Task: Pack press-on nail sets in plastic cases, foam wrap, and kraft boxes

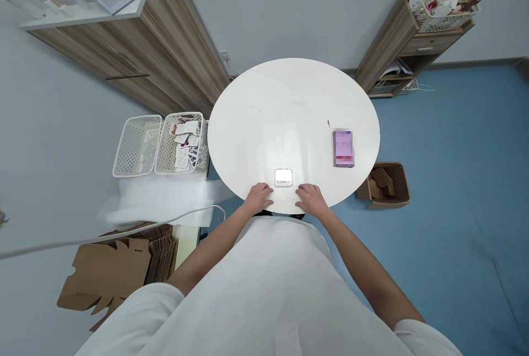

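A small clear, flat case [283,178] with rounded corners lies on the white oval table [289,97], close to its near edge. To the left of the case, my left hand [259,198] rests on the tabletop with its fingers stretched out, holding nothing. On the other side, my right hand [311,199] lies on the table in the same way, fingers apart. Neither hand touches the case. Further right on the table is a pixelated purple rectangular object [343,148]; its details are blurred out.
Left of the table stand two white plastic baskets, one bare-looking [138,146] and one with printed packets [165,149]. Flattened cardboard boxes [111,268] lie at lower left beneath a white cable [124,232]. A brown bin [400,182] with cardboard stands on the floor at right.
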`<state>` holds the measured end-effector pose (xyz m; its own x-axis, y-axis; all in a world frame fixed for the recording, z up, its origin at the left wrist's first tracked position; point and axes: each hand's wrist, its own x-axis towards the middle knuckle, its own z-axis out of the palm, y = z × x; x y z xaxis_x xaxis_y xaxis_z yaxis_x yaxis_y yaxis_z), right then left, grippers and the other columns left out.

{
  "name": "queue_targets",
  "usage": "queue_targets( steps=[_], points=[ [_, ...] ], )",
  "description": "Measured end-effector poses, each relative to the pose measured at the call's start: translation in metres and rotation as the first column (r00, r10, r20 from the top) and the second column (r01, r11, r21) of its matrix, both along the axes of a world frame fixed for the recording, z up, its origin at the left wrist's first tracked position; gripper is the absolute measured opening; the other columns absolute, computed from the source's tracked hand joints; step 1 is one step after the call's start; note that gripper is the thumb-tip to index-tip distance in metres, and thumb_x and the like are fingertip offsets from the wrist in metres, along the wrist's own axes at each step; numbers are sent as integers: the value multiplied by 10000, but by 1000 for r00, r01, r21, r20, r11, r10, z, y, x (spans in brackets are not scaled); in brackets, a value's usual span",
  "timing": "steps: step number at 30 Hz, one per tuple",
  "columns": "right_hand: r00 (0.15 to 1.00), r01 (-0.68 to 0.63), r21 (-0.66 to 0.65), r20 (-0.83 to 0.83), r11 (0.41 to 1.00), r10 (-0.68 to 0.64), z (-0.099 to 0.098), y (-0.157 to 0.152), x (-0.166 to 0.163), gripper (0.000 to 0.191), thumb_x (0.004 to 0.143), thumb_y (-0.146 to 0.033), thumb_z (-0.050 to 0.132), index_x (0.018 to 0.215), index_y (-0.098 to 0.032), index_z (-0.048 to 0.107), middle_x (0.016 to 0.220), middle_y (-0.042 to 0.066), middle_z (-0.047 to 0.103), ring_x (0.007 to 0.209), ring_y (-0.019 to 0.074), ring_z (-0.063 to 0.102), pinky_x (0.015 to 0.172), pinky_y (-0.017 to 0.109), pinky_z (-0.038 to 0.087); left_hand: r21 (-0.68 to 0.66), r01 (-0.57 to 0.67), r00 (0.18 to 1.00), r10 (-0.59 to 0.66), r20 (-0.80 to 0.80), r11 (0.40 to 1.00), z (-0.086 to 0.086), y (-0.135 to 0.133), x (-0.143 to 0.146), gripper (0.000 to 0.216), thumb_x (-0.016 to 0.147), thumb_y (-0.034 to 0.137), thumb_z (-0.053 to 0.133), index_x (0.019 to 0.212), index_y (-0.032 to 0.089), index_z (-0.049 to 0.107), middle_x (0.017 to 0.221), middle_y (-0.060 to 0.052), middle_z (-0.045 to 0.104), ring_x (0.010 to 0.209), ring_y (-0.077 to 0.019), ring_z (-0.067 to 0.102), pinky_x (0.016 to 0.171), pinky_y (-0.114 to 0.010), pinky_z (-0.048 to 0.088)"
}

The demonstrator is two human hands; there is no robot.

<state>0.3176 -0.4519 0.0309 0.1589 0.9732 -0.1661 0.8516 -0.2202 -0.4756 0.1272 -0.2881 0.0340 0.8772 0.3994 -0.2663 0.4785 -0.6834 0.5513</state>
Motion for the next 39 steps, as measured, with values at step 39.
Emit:
queue_targets(
  steps=[39],
  points=[
    [935,341,-242,185,908,-302,-1,59,6,169,876,-237,304,842,-174,457,639,68,623,601,191,586,698,316,303,82,-92,971,71,228,992,27,-13,35,454,780,362,486,1199,202,415,1292,-121,396,1249,-271,274,1008,-411,192]
  ],
)
